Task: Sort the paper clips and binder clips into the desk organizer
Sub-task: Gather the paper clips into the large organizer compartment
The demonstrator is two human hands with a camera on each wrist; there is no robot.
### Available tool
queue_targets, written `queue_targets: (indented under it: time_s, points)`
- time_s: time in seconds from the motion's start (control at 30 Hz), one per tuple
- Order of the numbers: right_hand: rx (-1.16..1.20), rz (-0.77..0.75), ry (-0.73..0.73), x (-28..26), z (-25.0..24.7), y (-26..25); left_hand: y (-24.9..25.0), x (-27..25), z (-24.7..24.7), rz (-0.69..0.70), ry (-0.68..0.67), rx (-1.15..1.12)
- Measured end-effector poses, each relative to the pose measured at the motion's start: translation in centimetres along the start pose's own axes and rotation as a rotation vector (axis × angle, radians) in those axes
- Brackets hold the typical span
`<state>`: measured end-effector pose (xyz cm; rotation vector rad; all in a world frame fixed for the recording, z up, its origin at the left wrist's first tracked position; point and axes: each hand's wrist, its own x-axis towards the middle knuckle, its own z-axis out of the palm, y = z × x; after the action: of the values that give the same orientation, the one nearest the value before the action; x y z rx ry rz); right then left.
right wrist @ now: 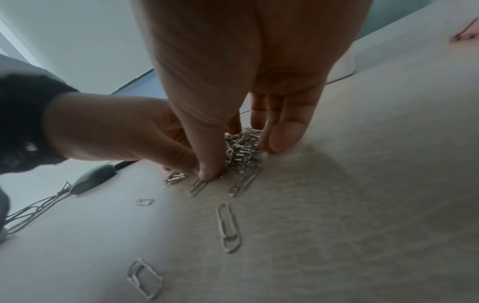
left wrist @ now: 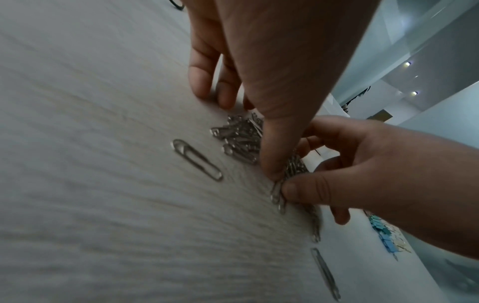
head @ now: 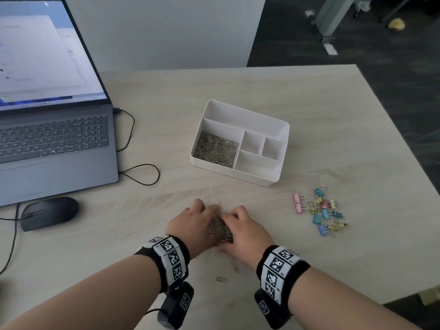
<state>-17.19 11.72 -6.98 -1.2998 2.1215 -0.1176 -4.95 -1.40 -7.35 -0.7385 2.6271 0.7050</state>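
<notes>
Both hands, left point(head: 190, 221) and right point(head: 245, 228), cup a heap of silver paper clips point(head: 220, 228) between curled fingers on the worktop point(head: 309, 110), stray clips lying nearer, pastel binder clips point(head: 320, 210) to the right, and beyond them the white desk organizer point(head: 281, 129) with paper clips in its front-left compartment.

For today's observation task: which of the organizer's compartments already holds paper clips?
The large left compartment of the organizer; it alone holds paper clips, while the other compartments look empty.
</notes>
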Motion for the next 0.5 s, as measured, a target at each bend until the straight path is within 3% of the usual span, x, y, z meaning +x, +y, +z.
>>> queue_targets:
  time_s: [0.27,0.5]
  points:
    - [0.118,-0.01,0.078,1.5,0.2,-0.7,-0.6,1.2,-0.8,0.043,-0.001,0.026]
    - [0.132,-0.018,0.037,2.5,-1.0,-0.7,-1.0,2.5,-1.7,0.114,-0.056,-0.045]
